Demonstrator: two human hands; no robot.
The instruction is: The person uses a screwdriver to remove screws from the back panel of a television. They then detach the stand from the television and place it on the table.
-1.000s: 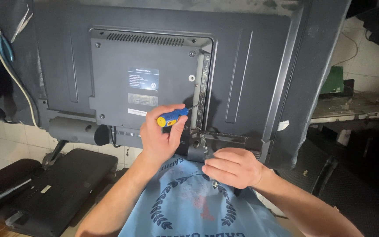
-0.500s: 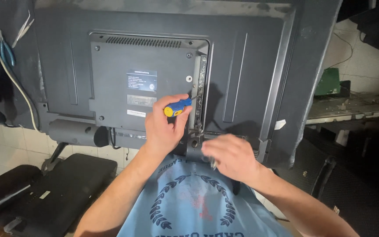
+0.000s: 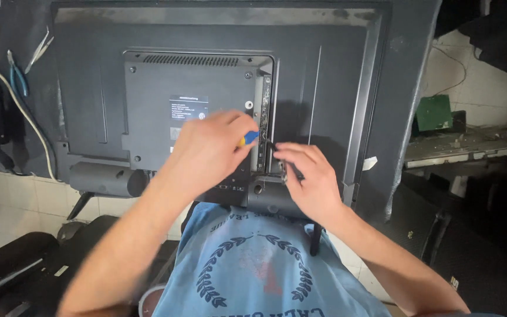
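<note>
The left hand [image 3: 206, 154] is closed around a screwdriver [image 3: 250, 138], so that only a bit of yellow and blue handle shows past the thumb. The dark shaft runs on from it toward four o'clock, a shallow slant down to the right, and ends under the fingertips of the right hand [image 3: 307, 179]. That hand is pinched shut on the tip end, steadying it; whether it also holds a screw cannot be told.

The point of work lies just at four o'clock from the left grip, at the lower end of the port strip [image 3: 260, 126], above the stand neck [image 3: 270, 196]. The right hand is the nearer one to it, and the left sits at the far end of the tool's long axis.

Both hands rest against the back of a television [image 3: 335, 76], a broad shell of matt black plastic with moulded ribs. At its middle is a raised, squarish rear cover [image 3: 148, 105], with a vent grille along the top, small screw heads at the corners and a white label [image 3: 188, 108] at eleven o'clock from the left hand. The port strip is a narrow upright band of metal sockets on the cover's right edge.

At nine o'clock, well apart, a white cable [image 3: 27, 123] curves down and blue-handled pliers [image 3: 16, 76] lie near it. At three o'clock, far off, a green circuit board [image 3: 432, 113] leans on a dusty shelf. The person's light blue shirt [image 3: 253, 270] fills six o'clock.
</note>
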